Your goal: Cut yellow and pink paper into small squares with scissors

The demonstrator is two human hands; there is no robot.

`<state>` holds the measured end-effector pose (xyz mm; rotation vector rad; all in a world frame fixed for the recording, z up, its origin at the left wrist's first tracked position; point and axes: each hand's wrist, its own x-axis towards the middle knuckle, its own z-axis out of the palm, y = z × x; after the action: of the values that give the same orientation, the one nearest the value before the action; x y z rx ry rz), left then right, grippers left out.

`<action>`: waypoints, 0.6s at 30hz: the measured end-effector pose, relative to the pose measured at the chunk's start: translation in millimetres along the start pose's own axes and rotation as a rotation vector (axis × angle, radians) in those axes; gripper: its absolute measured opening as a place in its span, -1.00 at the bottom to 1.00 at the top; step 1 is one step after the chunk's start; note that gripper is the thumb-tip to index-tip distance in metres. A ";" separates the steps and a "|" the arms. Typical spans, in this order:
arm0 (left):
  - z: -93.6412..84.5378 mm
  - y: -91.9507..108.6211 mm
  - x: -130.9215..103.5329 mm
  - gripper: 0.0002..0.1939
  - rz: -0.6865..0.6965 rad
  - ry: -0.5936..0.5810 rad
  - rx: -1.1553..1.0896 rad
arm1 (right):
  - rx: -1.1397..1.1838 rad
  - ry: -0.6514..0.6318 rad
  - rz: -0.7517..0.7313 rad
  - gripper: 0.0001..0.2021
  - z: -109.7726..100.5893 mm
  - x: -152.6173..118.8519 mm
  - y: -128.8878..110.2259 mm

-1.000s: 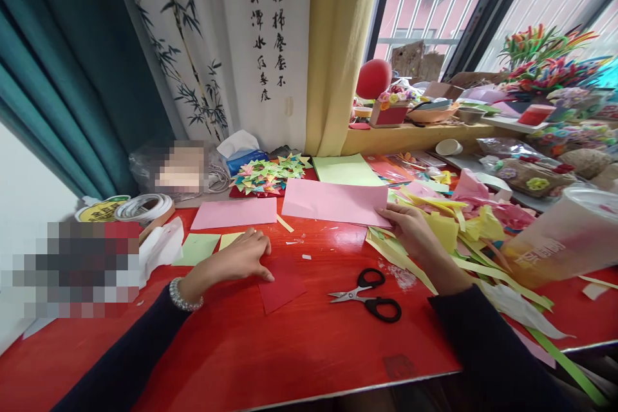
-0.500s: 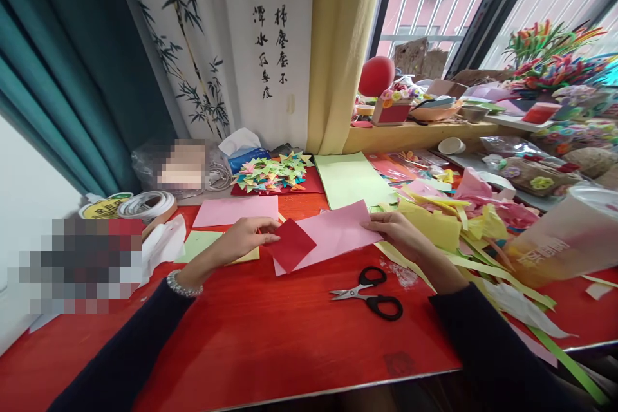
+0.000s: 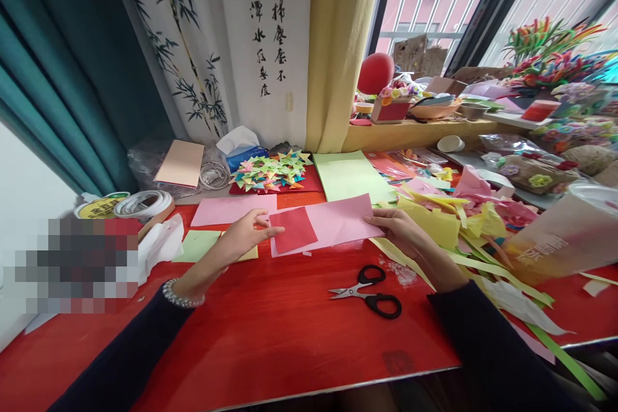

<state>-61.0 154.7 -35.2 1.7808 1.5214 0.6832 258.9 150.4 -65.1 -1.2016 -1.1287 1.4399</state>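
My right hand pinches the right end of a long pink paper sheet, which is held up above the red table. A small red paper square lies against the left end of that sheet, its edges nearly lined up with it. The thumb of my left hand presses on the square's left edge, the fingers curled behind. Below the sheet, scissors with black handles rest on the table, blades slightly apart and pointing left.
Behind my left hand lie another pink sheet and a light green piece. Folded paper stars are heaped at the back beside a large green sheet. Paper strips and a tilted plastic tub crowd the right.
The red square has turned and now sits flat against the pink sheet's left end, where before it stood cornerwise in front. The pink sheet has levelled and risen slightly.
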 end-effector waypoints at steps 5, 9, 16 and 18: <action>6.7 -0.7 -1.4 -0.68 0.073 -0.115 -0.197 | 0.026 0.059 -0.163 -0.78 2.7 -1.1 -2.0; 8.1 -12.9 6.4 -0.69 0.165 -0.055 -0.145 | 0.026 0.040 -0.201 -0.81 4.8 2.4 3.8; 9.2 -23.1 5.9 -0.76 0.176 -0.113 -0.127 | 0.055 0.000 -0.167 -0.83 9.6 3.2 8.8; 8.9 -21.4 4.3 -0.78 0.203 -0.079 -0.098 | 0.075 0.001 -0.158 -0.86 8.8 2.7 8.3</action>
<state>-66.8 159.1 -57.6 1.8808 1.2449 0.7634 249.1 150.9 -72.8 -1.0374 -1.1325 1.3490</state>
